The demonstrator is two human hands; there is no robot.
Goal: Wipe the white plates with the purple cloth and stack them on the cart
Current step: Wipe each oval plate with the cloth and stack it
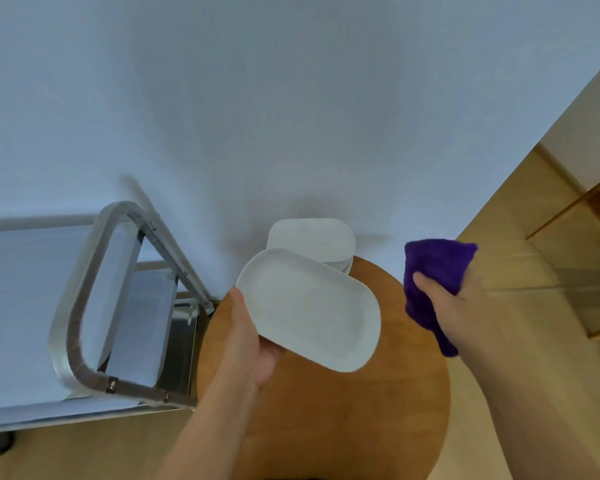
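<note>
Steel tubing, brushed and rounded at the corners, frames the cart (84, 306) on the left, its flat shelf seen beside the table with no plate visible on it yet. Warm brown wood is shown next: the round table (326, 410), smooth and matte, over which both hands are held. At its far edge a stack of white plates (310, 242) is waiting, glossy and rounded-rectangular.

One oblong white plate (309, 308) is held tilted above the table, well clear of the stack. It is gripped at its near-left rim by the left hand (250, 344), thumb laid along the edge, fingers tucked beneath and out of sight. The purple cloth (437, 282), soft and fleecy, is bunched in the right hand (454, 306), thumb pressed across it, fingers curled behind; cloth and plate are apart, not touching.

Wiping is judged the step in hand. It would best be done with the plate steadied from below, the cloth spread flat against the glazed face and swept end to end, rim included. Glazed ware may be slippery, so a firm hold is advised before the plate is carried left to the cart.
</note>
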